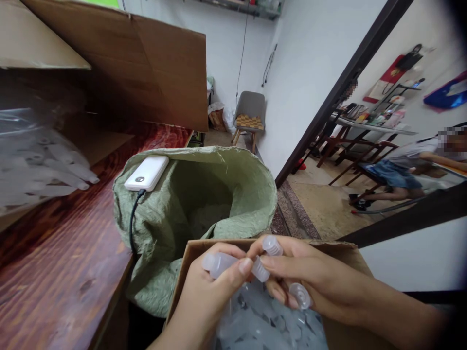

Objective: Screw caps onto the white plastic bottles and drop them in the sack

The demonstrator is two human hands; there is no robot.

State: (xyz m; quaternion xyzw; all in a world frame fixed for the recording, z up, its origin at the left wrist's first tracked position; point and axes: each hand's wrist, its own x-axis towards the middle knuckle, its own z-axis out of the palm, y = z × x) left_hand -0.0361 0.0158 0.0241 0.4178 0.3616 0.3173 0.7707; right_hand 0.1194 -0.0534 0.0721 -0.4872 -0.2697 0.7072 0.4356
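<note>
My left hand [204, 291] is closed around a small translucent plastic bottle [222, 265], its rounded end poking out past the thumb. In my right hand [314, 272] are several ribbed clear plastic caps; one cap [260, 270] is pinched between thumb and forefinger, while another cap [299, 296] sticks out lower down among the fingers. The fingertips of both hands nearly meet. Beneath them stands an open cardboard box [193, 250] holding many translucent plastic pieces [270, 321].
Beyond the box is an open green woven sack [251, 223] with a white power bank [147, 173] and cable on its rim. On the wooden table [65, 262] at left, a large carton [164, 73] holds bagged white tubes [47, 165]. A person [401, 160] sits past the doorway.
</note>
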